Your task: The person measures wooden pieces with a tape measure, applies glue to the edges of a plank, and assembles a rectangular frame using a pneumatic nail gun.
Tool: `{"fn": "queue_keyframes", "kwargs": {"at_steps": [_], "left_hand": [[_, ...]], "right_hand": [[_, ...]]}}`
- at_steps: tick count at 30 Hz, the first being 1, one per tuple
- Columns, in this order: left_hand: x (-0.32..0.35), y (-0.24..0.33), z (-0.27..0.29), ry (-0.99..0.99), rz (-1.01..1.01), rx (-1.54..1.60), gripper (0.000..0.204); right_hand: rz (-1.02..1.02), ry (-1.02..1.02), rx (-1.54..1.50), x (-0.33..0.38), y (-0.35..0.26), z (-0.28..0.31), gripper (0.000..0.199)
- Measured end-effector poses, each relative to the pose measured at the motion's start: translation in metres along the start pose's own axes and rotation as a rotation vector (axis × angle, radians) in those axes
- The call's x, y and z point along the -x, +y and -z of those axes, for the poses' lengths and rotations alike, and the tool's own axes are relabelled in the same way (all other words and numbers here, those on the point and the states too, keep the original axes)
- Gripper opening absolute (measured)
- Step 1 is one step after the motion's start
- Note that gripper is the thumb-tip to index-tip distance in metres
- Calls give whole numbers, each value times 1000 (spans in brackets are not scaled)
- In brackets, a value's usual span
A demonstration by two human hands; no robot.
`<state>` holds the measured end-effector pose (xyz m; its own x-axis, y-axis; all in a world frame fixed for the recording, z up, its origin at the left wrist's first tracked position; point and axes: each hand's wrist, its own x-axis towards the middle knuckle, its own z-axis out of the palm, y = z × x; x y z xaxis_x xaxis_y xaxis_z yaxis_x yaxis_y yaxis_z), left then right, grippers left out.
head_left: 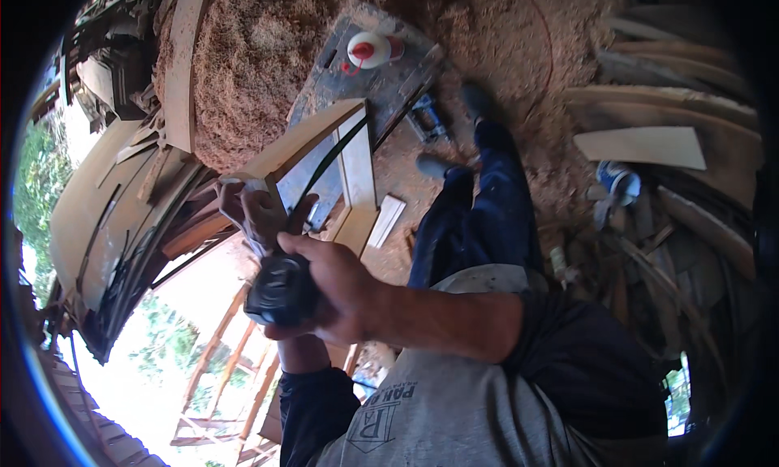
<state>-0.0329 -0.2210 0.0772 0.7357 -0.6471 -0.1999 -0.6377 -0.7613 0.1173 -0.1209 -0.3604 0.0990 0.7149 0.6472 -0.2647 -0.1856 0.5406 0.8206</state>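
Note:
My right hand (pixel 345 292) is wrapped around a black tape measure (pixel 282 289). Its dark blade (pixel 331 160) stretches up and away along a wooden frame (pixel 312 142) of pale boards, which meet at an angle. Beyond the tape case, my left hand (pixel 253 215) curls its fingers about the frame's near left end. Part of that hand is hidden behind the right hand and the case. The frame's far end rests on a low grey worktable (pixel 345 49).
A white glue bottle (pixel 370 51) with a red cap stands on the worktable. Beside it on the floor lies a blue tool (pixel 428 118). Wood shavings (pixel 251 77) heap up at left. Stacked boards (pixel 114 215) line the left; more planks (pixel 665 110) and a blue-white can (pixel 618 181) lie right.

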Motion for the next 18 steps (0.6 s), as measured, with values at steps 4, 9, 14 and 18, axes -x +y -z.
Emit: {"fn": "queue_keyframes", "kwargs": {"at_steps": [4, 9, 14, 18], "left_hand": [[-9, -5, 4, -33, -19, 14, 65], [-20, -11, 4, 70, 64, 172, 65], [-36, 13, -6, 214, 257, 92, 71], [-42, 2, -14, 378, 264, 102, 50]], "right_hand": [[15, 104, 219, 23, -22, -9, 42], [-86, 323, 354, 42, -16, 12, 41], [-259, 444, 493, 52, -20, 48, 42], [-286, 588, 580, 59, -24, 46, 37]]}}
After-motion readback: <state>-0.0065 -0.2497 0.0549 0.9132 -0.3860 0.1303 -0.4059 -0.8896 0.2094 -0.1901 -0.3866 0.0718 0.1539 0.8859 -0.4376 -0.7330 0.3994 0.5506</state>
